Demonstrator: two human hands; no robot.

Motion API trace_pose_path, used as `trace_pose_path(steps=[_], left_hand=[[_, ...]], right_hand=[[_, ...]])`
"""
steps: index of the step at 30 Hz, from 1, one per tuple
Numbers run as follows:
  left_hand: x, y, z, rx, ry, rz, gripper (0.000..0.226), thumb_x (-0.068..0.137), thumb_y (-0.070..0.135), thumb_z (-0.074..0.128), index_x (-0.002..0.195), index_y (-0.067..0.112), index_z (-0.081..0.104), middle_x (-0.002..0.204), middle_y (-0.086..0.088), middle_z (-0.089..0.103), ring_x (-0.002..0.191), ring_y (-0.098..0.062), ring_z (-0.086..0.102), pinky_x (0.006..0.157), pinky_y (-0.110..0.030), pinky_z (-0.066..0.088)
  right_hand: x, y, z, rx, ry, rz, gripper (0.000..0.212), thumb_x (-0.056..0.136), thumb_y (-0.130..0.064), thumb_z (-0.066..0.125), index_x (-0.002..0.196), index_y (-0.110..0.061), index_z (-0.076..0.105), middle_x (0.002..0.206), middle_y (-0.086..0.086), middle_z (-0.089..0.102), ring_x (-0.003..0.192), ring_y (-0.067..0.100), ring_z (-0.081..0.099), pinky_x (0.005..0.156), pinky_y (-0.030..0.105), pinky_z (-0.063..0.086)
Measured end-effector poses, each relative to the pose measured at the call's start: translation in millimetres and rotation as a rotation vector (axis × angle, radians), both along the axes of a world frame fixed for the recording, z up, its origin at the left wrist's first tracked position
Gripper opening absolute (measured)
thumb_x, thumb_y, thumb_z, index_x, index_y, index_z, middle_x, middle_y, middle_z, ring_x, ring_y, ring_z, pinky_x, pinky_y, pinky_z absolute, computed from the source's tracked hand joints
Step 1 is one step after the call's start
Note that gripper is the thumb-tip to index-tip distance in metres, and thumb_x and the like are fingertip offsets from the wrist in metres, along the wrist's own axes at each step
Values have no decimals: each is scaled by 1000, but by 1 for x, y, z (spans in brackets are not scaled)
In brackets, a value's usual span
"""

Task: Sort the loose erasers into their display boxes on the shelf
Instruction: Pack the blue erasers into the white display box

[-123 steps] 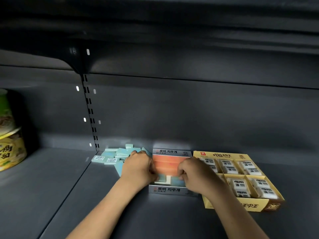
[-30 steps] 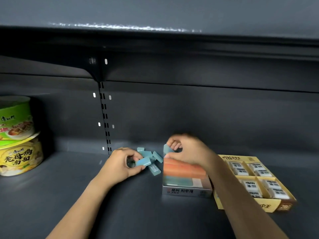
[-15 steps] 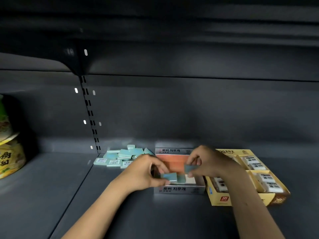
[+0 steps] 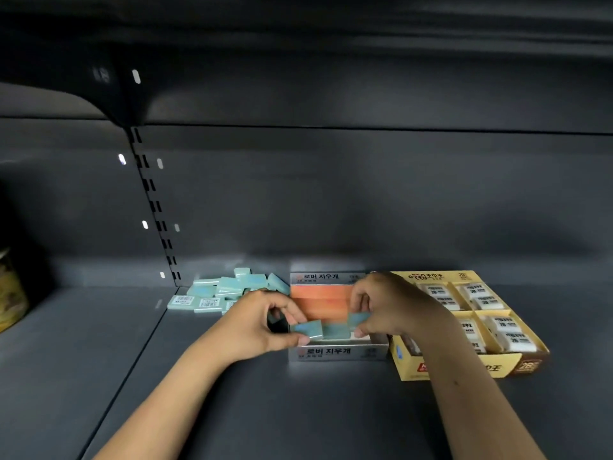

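A white display box (image 4: 336,352) with an orange inside stands on the dark shelf. My left hand (image 4: 255,325) pinches a pale blue eraser (image 4: 308,329) over the box's front left corner. My right hand (image 4: 389,307) pinches another blue eraser (image 4: 358,318) over the box's front right. A third blue eraser (image 4: 335,331) lies in the box between them. A pile of several loose blue erasers (image 4: 225,290) lies to the left of the box, behind my left hand.
A yellow display box (image 4: 464,371) holding several white wrapped erasers stands touching the white box's right side. Yellow noodle cups (image 4: 10,293) sit at the far left edge. A slotted upright (image 4: 156,207) runs up the back wall.
Both hands have brought their blue erasers down to the front of the white box. The view has shifted a little, and the erasers now sit lower and closer together.
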State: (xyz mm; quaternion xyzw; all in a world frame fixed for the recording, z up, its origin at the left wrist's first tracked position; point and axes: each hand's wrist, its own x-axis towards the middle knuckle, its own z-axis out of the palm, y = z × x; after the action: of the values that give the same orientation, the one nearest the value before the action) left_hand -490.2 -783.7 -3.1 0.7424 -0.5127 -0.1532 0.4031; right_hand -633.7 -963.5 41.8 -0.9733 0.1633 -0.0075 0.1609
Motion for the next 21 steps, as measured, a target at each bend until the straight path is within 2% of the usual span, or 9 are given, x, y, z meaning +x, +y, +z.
trace_pose_path(steps=[2, 4, 7, 12, 14, 16, 19, 21], left_hand=[[-1, -1, -1, -2, 36, -18, 10, 69, 19, 79, 74, 25, 72, 77, 3, 72, 73, -7, 63, 76, -31, 50], [-3, -2, -2, 4, 10, -8, 12, 73, 12, 74, 72, 24, 72, 75, 3, 73, 73, -11, 65, 77, -35, 51], [-5, -2, -3, 2, -4, -8, 15, 75, 9, 72, 73, 24, 73, 75, 4, 73, 74, -12, 65, 76, -32, 51], [-4, -1, -5, -1, -72, -35, 15, 78, 9, 68, 76, 23, 73, 77, 9, 72, 77, -10, 64, 75, -25, 50], [-3, -3, -9, -17, -214, -70, 13, 80, 16, 65, 79, 28, 71, 80, 16, 68, 83, -6, 60, 78, -22, 46], [-5, -5, -12, -37, -315, -98, 14, 86, 31, 56, 88, 31, 70, 87, 19, 62, 90, -4, 54, 84, -19, 40], [-9, -7, -13, -23, -323, -123, 44, 90, 57, 32, 105, 35, 67, 93, 18, 53, 93, -5, 45, 89, -15, 34], [-10, -8, -12, 0, -328, -136, 56, 90, 62, 19, 112, 37, 64, 96, 16, 51, 93, -6, 42, 92, -18, 32]], right_hand=[[-2, 2, 2, -42, -7, -12, 30, 65, -20, 83, 89, -19, 65, 86, -15, 48, 84, 7, 49, 60, 12, 33], [-1, 5, 2, -54, -6, -19, 30, 65, -18, 83, 89, -17, 65, 84, -15, 48, 83, 7, 48, 58, 12, 30], [1, 8, 1, -55, 15, -18, 26, 66, -14, 82, 83, -18, 63, 81, -17, 45, 81, 7, 46, 56, 12, 25], [1, 9, 0, -52, 15, -15, 26, 67, -12, 82, 82, -20, 61, 90, -11, 49, 88, 9, 46, 60, 13, 27], [1, 10, 0, -55, 15, -20, 26, 67, -13, 82, 82, -19, 62, 92, -10, 50, 89, 10, 45, 68, 16, 30], [1, 11, 1, -78, 25, -21, 26, 68, -15, 81, 87, -18, 64, 92, -10, 49, 91, 10, 44, 79, 20, 30], [1, 12, 2, -83, 32, -30, 27, 68, -18, 81, 89, -19, 66, 80, -16, 43, 90, 11, 43, 80, 23, 29], [2, 12, 2, -63, 33, -43, 27, 67, -18, 82, 89, -19, 66, 78, -17, 41, 89, 10, 43, 78, 22, 30]])
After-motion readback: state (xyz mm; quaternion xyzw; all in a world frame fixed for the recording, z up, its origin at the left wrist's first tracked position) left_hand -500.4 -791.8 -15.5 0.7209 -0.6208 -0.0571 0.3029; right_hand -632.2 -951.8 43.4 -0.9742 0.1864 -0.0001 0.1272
